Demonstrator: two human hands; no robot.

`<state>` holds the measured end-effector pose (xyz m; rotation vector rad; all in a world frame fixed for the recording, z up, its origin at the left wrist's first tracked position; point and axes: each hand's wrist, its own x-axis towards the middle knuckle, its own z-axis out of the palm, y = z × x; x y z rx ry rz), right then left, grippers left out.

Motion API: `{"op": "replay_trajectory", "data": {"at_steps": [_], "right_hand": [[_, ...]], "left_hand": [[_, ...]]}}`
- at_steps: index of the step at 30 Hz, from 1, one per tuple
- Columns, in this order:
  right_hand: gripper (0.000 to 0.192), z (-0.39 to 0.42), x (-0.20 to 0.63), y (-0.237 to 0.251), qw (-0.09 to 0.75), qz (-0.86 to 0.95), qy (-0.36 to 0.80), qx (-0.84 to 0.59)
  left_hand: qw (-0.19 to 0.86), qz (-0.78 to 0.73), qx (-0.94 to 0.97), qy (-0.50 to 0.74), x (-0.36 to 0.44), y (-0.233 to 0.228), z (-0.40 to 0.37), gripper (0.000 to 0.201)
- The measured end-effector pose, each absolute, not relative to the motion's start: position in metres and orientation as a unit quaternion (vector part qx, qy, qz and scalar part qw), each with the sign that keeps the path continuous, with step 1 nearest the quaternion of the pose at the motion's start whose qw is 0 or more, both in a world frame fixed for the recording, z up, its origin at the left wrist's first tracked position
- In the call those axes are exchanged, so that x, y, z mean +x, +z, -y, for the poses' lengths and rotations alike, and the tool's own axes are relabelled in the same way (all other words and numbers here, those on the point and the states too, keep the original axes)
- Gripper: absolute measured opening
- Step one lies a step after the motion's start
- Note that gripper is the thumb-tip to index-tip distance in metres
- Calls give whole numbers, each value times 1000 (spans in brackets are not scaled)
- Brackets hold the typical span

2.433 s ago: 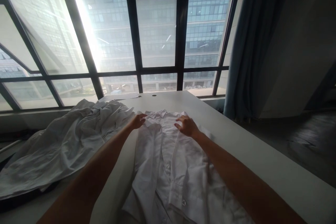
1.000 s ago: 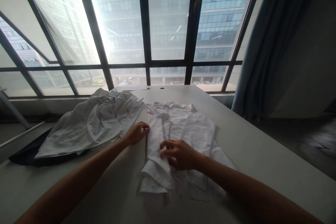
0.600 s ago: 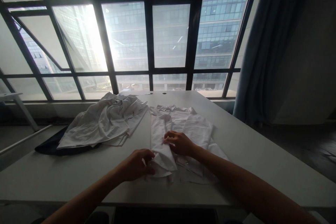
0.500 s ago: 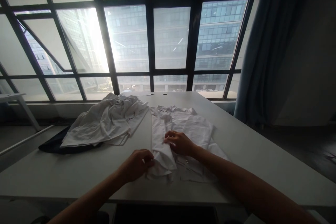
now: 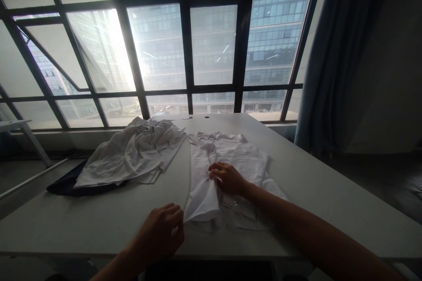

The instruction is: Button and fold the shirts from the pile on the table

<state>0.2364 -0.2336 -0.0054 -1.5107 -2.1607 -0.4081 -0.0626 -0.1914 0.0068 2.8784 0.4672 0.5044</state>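
A white shirt (image 5: pixel 244 158) lies spread on the white table, its collar toward the window. Its left front panel is folded inward in a long strip. My right hand (image 5: pixel 229 178) pinches the cloth near the middle of the shirt, fingers bent and closed. At the shirt's near left corner, my left hand (image 5: pixel 165 228) grips the hem between thumb and fingers, and the cloth is drawn taut toward it. The lower part of the shirt beneath my right forearm is partly hidden.
A heap of white garments (image 5: pixel 132 153) lies left of the shirt, over a dark cloth (image 5: pixel 72 182). The white table (image 5: pixel 329 202) narrows toward a large window (image 5: pixel 214 44). A blue curtain (image 5: pixel 326 74) hangs at the right. Another table (image 5: pixel 15 125) stands at far left.
My left hand has moved toward me and to the left, pulling the hem corner straight; the bunched cloth there is now flatter. My right hand stays at nearly the same spot.
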Motion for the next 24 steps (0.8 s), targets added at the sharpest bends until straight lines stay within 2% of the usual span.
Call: {"op": "replay_trajectory", "data": {"at_steps": [11, 15, 20, 24], "right_hand": [[19, 233, 231, -5, 283, 722, -141, -616], [22, 234, 230, -6, 335, 656, -81, -671], [21, 235, 232, -3, 382, 615, -16, -690], [22, 235, 233, -4, 355, 629, -27, -691]], "left_hand": [[188, -266, 925, 196, -55, -3, 194, 6], [218, -270, 912, 219, -48, -5, 193, 17], [196, -286, 895, 281, -49, 14, 192, 14], [173, -304, 912, 216, -50, 21, 196, 10]]}}
